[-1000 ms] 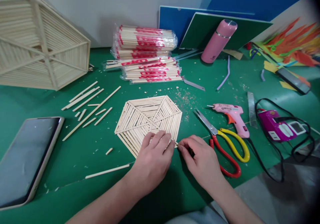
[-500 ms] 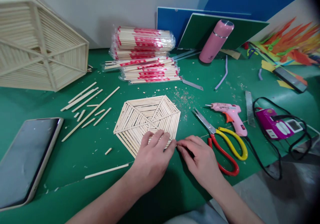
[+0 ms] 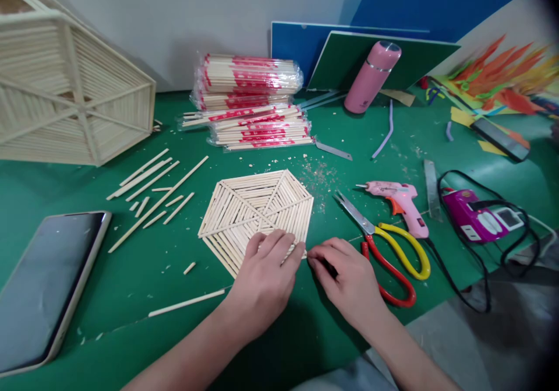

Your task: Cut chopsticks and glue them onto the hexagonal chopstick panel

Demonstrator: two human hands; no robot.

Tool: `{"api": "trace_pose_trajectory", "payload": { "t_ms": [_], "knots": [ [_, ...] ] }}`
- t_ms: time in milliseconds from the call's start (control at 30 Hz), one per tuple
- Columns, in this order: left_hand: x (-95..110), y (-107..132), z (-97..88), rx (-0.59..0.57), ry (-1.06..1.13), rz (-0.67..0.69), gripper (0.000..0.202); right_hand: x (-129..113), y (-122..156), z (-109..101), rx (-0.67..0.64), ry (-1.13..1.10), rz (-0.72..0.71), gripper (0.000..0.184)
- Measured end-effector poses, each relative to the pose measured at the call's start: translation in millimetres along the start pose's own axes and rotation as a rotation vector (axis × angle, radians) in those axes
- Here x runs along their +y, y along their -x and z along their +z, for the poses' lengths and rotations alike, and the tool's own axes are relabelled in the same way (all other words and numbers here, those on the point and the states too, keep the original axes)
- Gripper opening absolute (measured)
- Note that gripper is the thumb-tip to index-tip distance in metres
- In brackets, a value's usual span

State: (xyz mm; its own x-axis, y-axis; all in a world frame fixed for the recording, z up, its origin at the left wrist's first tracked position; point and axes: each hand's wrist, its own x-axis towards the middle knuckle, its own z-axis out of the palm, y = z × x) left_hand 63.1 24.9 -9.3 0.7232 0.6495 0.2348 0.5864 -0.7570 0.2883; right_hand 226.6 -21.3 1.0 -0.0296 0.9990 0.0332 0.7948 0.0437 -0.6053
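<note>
the left hand point(image 3: 268, 280) lies palm down on the near edge of the panel of sticks point(image 3: 257, 204), its fingers close together and gently bent over the wood; the thumb is hidden, so i cannot tell whether it grips from below. at the panel's near right corner, the right hand point(image 3: 349, 274) has thumb and forefinger brought together in a pinch; whether a sliver of wood sits between them i cannot tell. the panel lies flat on the table point(image 3: 109, 356), under the left fingers and reaching away beyond them. it should be light and fairly stiff, dry rather than slippery, yet likely fragile where the thin sticks join; the outer rim or the ends of the spokes look the safest hold, with support from beneath. it is a six-sided web, pale wood rods laid in nested rows between crossing ribs.

left of the left fingers rests a single pale stick point(image 3: 187, 302). right of the right fingers are scissors point(image 3: 369, 228) with smooth red and yellow handles, and beyond them a pink plastic glue gun point(image 3: 402, 198). farther off from the left fingers, cut sticks point(image 3: 158, 204) lie scattered; farther yet come crinkly, clear-wrapped chopstick packs point(image 3: 257, 105) and, to their right, a smooth pink flask point(image 3: 373, 76).
</note>
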Motion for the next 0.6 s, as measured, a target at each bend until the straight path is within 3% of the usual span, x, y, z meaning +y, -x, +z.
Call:
{"api": "trace_pose_trajectory", "payload": {
  "t_ms": [600],
  "knots": [
    [-1.4, -3.1, -3.4, 0.089, 0.012, 0.024, 0.026, -5.3, -6.4, -2.4, -0.074, 0.111, 0.015, 0.018]
  ]
}}
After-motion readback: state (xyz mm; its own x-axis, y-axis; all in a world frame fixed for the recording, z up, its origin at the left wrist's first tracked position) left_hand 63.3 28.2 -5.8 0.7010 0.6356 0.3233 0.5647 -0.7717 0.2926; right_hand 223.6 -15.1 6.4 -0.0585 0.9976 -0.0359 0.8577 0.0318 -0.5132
